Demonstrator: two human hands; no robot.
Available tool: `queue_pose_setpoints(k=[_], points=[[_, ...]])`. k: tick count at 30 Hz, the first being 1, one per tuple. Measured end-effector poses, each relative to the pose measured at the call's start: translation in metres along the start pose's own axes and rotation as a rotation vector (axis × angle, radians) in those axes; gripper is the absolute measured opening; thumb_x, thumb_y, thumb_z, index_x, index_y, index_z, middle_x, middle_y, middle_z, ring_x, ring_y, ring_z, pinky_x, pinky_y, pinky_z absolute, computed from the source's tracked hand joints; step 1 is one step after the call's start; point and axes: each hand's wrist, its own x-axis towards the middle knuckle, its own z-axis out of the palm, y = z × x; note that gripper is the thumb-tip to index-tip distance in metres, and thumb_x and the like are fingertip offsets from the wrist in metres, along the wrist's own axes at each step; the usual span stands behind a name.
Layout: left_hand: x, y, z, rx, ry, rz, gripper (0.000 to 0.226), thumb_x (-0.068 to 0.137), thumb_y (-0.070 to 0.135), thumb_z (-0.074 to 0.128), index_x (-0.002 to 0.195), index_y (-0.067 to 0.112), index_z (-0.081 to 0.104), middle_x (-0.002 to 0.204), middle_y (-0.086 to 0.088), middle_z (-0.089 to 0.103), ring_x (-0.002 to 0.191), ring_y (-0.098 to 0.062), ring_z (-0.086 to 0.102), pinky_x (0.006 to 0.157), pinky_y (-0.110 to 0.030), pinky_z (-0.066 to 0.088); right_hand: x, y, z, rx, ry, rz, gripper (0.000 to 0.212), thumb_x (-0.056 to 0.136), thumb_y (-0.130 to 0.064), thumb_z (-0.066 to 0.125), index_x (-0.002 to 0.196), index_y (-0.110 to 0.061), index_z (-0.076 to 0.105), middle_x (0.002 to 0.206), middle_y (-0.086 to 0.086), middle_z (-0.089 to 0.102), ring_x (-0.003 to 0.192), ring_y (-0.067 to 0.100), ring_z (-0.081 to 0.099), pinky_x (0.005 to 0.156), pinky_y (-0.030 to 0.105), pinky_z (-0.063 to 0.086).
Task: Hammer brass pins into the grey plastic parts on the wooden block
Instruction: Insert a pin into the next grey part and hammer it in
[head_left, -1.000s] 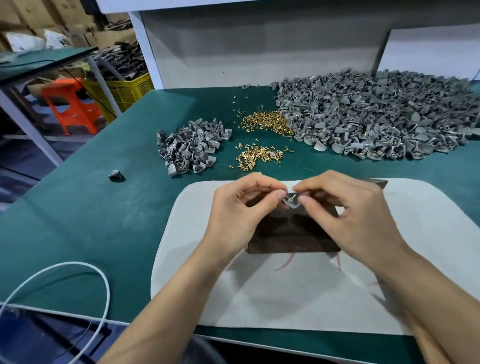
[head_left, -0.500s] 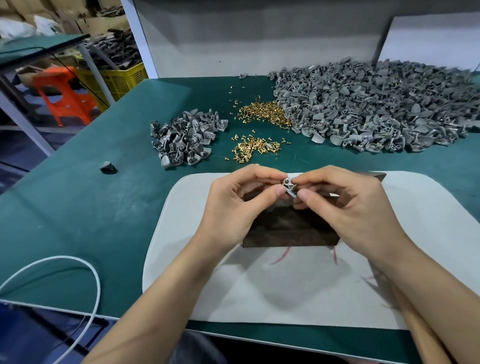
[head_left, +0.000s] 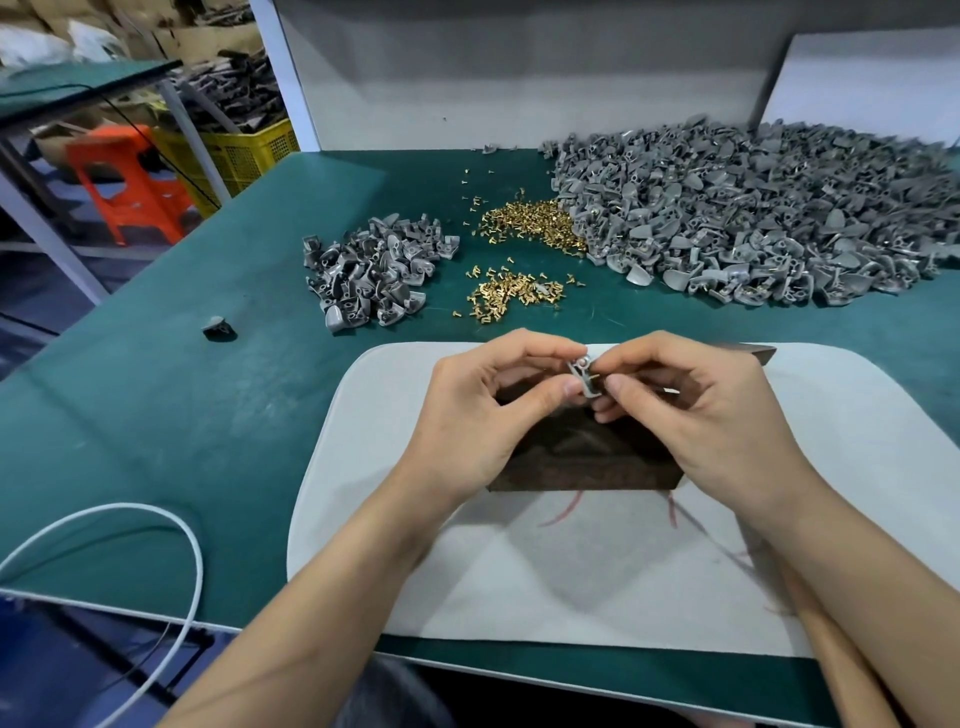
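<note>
Grey plastic part (head_left: 586, 375) is pinched by fingertips (head_left: 571, 387) of left hand (head_left: 488, 415) and right hand (head_left: 696, 415). It has been turned more upright than a second ago and is held just above wooden block (head_left: 582, 462). Pin fitting is judged under way, hammering not begun.

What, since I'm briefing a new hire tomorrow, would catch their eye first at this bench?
The huge heap of grey parts at the far right of the green table, with bright brass pins scattered beside it and a smaller grey pile further left. Up close, the left hand and right hand pinch one grey part together above the dark wooden block on the white mat.
</note>
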Motion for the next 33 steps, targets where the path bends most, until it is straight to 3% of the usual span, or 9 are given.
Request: queue_pose_setpoints(k=[5,9,14,18,20,23,27,31,33], points=[[-0.001,-0.001,0.003,0.052,0.008,-0.003,0.019,0.078,0.012,0.068,0.094,0.022,0.069,0.088,-0.002,0.074,0.083,-0.017,0.07,0.109,-0.052,0.035,0.001,-0.001,-0.001,-0.237,0.016,-0.104,0.019,0.08,-0.003,0.071,0.083,-0.022,0.068,0.076,-0.002,0.067,0.068,0.016,0.067,0.069,0.039,0.056],[-0.001,-0.003,0.002,0.099,0.019,0.016,0.02,0.079,0.012,0.068,0.094,0.025,0.068,0.09,-0.003,0.074,0.085,-0.013,0.07,0.115,-0.037,0.028,0.0,-0.002,-0.001,-0.369,0.043,-0.153,0.005,0.078,-0.016,0.069,0.081,-0.02,0.069,0.077,-0.005,0.065,0.071,0.015,0.062,0.066,0.042,0.052],[-0.001,-0.002,0.003,0.122,0.016,0.064,0.025,0.082,0.011,0.069,0.106,0.016,0.066,0.097,0.0,0.072,0.092,-0.013,0.069,0.089,-0.026,0.051,0.003,-0.003,-0.003,-0.347,0.096,-0.154,0.008,0.077,-0.015,0.068,0.078,-0.022,0.066,0.074,-0.008,0.065,0.067,0.012,0.061,0.063,0.028,0.052],[0.001,-0.004,-0.001,0.251,0.147,0.04,0.016,0.088,0.013,0.065,0.102,0.021,0.068,0.094,0.007,0.072,0.094,-0.007,0.066,0.089,-0.021,0.047,0.031,0.009,-0.036,-0.173,0.396,0.066,0.016,0.083,-0.009,0.067,0.079,-0.025,0.067,0.069,-0.004,0.068,0.057,0.007,0.064,0.054,0.021,0.05],[0.003,-0.005,-0.005,0.233,0.216,-0.035,0.014,0.09,0.013,0.062,0.098,0.023,0.069,0.091,0.009,0.072,0.092,-0.006,0.066,0.09,-0.023,0.048,0.054,0.021,-0.062,-0.23,0.519,0.143,0.025,0.086,-0.004,0.063,0.104,-0.021,0.067,0.089,0.001,0.07,0.067,0.009,0.065,0.064,0.03,0.054],[0.003,-0.007,-0.008,0.243,0.26,-0.091,0.016,0.091,0.01,0.059,0.097,0.021,0.069,0.089,0.008,0.073,0.092,-0.005,0.067,0.09,-0.023,0.049,0.065,0.041,-0.079,-0.518,0.453,0.256,0.06,0.085,0.001,0.061,0.139,-0.021,0.044,0.124,0.004,0.053,0.093,0.015,0.058,0.092,0.038,0.05],[0.013,-0.016,-0.02,0.382,0.284,-0.13,0.023,0.09,0.004,0.058,0.097,0.023,0.068,0.094,0.009,0.072,0.094,-0.006,0.066,0.091,-0.025,0.049,0.048,0.057,-0.074,-0.66,0.422,0.196,0.054,0.085,-0.002,0.061,0.135,-0.017,0.048,0.127,0.009,0.049,0.112,0.024,0.051,0.104,0.034,0.039],[0.051,-0.029,-0.05,0.852,0.222,-0.165,0.032,0.091,0.008,0.058,0.122,0.016,0.062,0.121,0.0,0.064,0.111,-0.016,0.058,0.096,-0.016,0.034,0.049,0.059,-0.074,-0.726,0.393,0.124,0.043,0.087,-0.005,0.058,0.129,-0.013,0.054,0.125,0.01,0.053,0.117,0.024,0.049,0.102,0.027,0.031],[0.068,-0.036,-0.062,1.013,0.132,-0.228,0.036,0.091,0.008,0.056,0.128,0.012,0.058,0.126,-0.007,0.061,0.113,-0.023,0.057,0.098,-0.022,0.034,0.047,0.06,-0.071,-0.753,0.348,0.114,0.04,0.088,-0.007,0.057,0.127,-0.011,0.055,0.126,0.01,0.052,0.119,0.025,0.047,0.103,0.029,0.031]])
